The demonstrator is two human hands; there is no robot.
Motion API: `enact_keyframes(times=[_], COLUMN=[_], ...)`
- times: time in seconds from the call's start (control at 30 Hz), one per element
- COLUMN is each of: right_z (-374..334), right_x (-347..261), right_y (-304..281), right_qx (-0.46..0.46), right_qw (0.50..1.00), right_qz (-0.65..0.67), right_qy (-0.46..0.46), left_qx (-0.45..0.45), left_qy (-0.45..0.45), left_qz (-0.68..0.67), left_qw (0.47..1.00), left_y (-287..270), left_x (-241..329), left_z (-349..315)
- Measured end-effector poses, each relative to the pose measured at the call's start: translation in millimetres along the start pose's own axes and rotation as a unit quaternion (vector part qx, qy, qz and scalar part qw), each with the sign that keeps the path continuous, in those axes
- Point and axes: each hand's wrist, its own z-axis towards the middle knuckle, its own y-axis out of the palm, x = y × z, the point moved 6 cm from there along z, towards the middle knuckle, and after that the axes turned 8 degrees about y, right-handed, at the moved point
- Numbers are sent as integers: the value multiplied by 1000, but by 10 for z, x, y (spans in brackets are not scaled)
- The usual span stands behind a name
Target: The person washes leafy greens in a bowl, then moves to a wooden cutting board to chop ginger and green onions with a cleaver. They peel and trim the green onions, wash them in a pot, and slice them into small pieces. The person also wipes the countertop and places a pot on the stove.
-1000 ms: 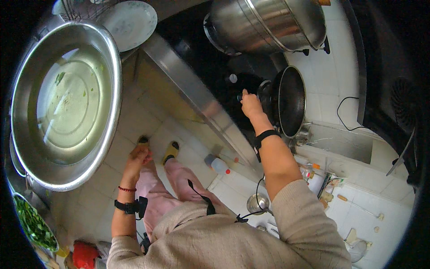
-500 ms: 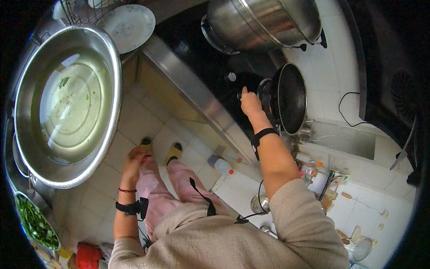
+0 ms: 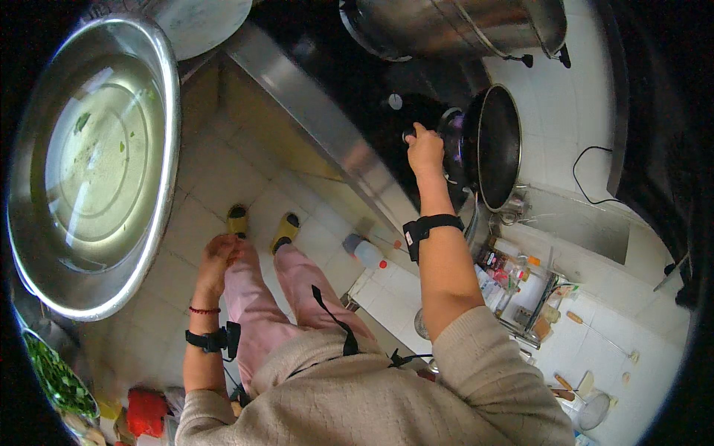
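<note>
My right hand (image 3: 425, 152) reaches over the black stove top (image 3: 357, 104), its fingers closed on a stove knob (image 3: 408, 135) at the front of the burner. A second, silvery knob (image 3: 396, 101) sits a little farther along. Just beyond the hand, a black wok (image 3: 498, 149) rests on the burner (image 3: 455, 137), where a faint violet glow shows under the wok. My left hand (image 3: 218, 260) hangs in front of my pink trousers, fingers loosely bent, with nothing seen in it.
At the left stands a large steel basin (image 3: 171, 149) of water with green bits floating. Below it is a dish of chopped greens (image 3: 59, 375). A big steel pot (image 3: 461, 30) occupies the far burner. Bottles and jars (image 3: 506, 275) crowd the right counter; a plastic bottle (image 3: 364, 253) stands below.
The view has shifted a little. My right hand has drawn its fingers in around the knob, and a violet glow has appeared at the burner under the wok. My left hand stays hanging.
</note>
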Motion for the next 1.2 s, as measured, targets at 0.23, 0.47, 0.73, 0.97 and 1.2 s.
enact_keyframes(times=[0.23,0.47,0.73,0.97,1.2], right_z=[-66,-161,-218,-330,-238], right_x=[-14,83,110,547,857], right_y=[-32,-50,-18,18,328], right_qx=[-15,-9,50,151,47], right_qw=[999,988,973,942,925], right_qz=[12,111,192,234,247], right_qy=[48,102,120,189,285], left_qx=[-42,-49,-26,-33,-57], left_qy=[-4,31,-29,-39,-33], left_qz=[6,26,37,53,94], left_qw=[999,998,999,997,993], left_y=[159,145,148,224,397], left_x=[134,236,143,283,581], left_z=[16,56,36,13,38])
